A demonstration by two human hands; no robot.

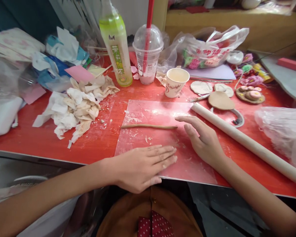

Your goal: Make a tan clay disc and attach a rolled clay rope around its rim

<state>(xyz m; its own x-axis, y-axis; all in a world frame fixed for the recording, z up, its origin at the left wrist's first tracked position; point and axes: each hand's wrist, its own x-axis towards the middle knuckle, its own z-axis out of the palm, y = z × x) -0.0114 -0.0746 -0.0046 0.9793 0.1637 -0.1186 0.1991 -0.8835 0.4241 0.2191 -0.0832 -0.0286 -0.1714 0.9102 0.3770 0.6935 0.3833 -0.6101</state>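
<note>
A thin roll of brown clay [149,126] lies crosswise on a clear plastic sheet [138,112] spread over the red table. My left hand [145,166] is stretched out flat, palm down, at the sheet's near edge, below the roll and apart from it. By the roll's right end is my right hand [202,138], its fingers extended and a little apart, holding nothing; whether its fingertips touch the clay I cannot tell. Small clay scraps are scattered on the sheet.
A long pale rolling pin [236,138] lies slanting at the right. Behind stand a paper cup [177,82], a domed plastic cup [148,56] and a drink bottle [117,49]. Crumpled tissues [76,105] lie left; flat clay discs [221,100] and a plastic bag [212,49] are back right.
</note>
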